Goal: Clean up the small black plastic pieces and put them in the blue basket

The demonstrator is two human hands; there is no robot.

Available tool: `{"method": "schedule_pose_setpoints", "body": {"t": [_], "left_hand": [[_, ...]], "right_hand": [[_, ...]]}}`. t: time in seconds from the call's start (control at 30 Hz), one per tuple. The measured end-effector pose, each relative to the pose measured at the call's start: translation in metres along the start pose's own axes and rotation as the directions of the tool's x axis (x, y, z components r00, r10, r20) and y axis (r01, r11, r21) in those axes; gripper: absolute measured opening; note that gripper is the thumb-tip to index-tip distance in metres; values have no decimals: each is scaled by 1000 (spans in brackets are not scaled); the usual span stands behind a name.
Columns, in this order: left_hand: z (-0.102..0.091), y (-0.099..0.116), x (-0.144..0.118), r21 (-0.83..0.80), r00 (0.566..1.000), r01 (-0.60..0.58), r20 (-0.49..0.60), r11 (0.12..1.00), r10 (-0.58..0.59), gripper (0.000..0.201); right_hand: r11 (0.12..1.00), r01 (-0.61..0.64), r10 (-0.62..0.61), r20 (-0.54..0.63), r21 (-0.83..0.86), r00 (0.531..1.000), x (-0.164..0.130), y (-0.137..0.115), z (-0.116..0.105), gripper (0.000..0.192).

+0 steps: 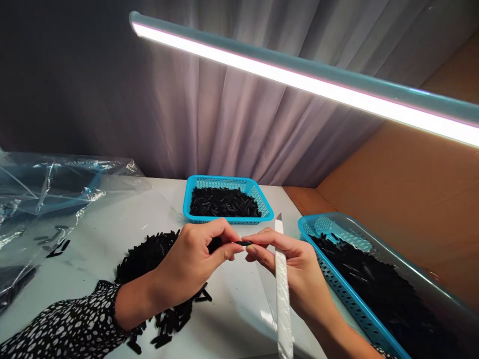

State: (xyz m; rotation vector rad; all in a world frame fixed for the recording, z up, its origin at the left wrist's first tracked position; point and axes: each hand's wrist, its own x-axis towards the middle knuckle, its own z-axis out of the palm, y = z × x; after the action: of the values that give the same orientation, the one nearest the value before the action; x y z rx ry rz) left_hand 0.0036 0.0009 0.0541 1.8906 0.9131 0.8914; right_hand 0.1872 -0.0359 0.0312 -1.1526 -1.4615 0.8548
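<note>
My left hand [204,262] is closed, its thumb and fingers pinching one end of a small black strip [245,243]. At the other end, the thumb and fingertips of my right hand [288,254] pinch the same strip. A long, thin knife [283,299], wrapped in white along most of its length, rests in my right hand with its pointed metal tip upward. A loose heap of black strips [147,257] spreads on the white table [232,309], partly hidden behind my left hand and forearm.
A blue basket [190,212] of black strips stands at the back. To the right, a larger blue basket [337,281] holds more, with clear plastic along its side. Clear plastic sheeting [86,184] covers the left side. A bright tube lamp [299,82] hangs above.
</note>
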Motion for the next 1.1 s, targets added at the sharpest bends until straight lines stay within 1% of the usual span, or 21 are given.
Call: {"method": "schedule_pose_setpoints", "body": {"t": [0.07,0.1,0.17,0.2,0.23,0.27,0.33,0.37,0.43,0.5,0.53,0.57,0.6,0.63,0.67,0.73,0.83,0.93,1.03,1.1], "left_hand": [[-1,-4,4,52,1000,-16,-8,999,16,15],[-3,-8,8,90,999,-16,-31,996,19,15],[-8,-22,21,155,988,-7,-149,988,30,12],[-13,-30,28,166,976,28,-218,986,9,10],[-18,-39,36,142,961,80,-274,987,-38,9],[-23,-48,43,87,941,145,-319,986,-111,10],[-32,-61,54,42,928,193,-332,980,-169,9],[-35,-64,57,16,928,210,-319,978,-194,9],[-35,-63,56,-37,932,250,-261,967,-251,6],[-28,-54,47,-109,932,304,-173,946,-320,25],[-23,-48,42,-162,927,340,-106,926,-359,33],[-18,-41,36,-305,907,404,14,863,-420,36],[-12,-35,30,-405,892,443,107,800,-440,36],[-6,-30,25,-458,882,467,172,757,-439,36],[-1,-25,20,-483,878,475,205,735,-433,36],[7,-21,14,-493,880,473,223,730,-419,37],[15,-20,10,-474,899,433,167,767,-405,42],[19,-21,8,-481,905,415,134,773,-403,48],[21,-20,6,-508,912,402,149,762,-382,51],[21,-19,6,-529,911,406,170,745,-376,50]], "right_hand": [[999,-8,9,15,-43,1000,4,5,-1,20],[998,-15,16,10,-68,1000,7,9,-2,22],[994,-33,31,-27,-100,999,13,16,-3,27],[994,-42,37,-49,-101,998,15,19,-4,30],[994,-48,42,-64,-95,997,17,22,-5,32],[995,-50,44,-71,-87,997,18,24,-5,32],[996,-48,43,-71,-77,997,18,27,-5,32],[996,-52,47,-68,-76,997,18,27,-5,32],[994,-72,67,-58,-85,996,16,28,-4,34],[989,-80,76,-36,-123,996,13,29,-1,36],[987,-66,63,-22,-149,998,12,30,1,36],[984,-36,35,-7,-172,999,11,30,4,35],[981,5,-3,11,-191,1000,9,31,7,33],[977,51,-46,31,-206,998,8,31,11,31],[971,97,-88,50,-217,995,7,31,15,29],[955,175,-162,72,-241,984,6,30,24,28],[927,248,-244,51,-282,968,5,29,34,23],[895,288,-303,8,-340,953,5,30,38,18],[880,283,-312,-15,-382,950,3,31,37,14],[914,236,-253,-8,-329,967,3,29,34,15]]}}
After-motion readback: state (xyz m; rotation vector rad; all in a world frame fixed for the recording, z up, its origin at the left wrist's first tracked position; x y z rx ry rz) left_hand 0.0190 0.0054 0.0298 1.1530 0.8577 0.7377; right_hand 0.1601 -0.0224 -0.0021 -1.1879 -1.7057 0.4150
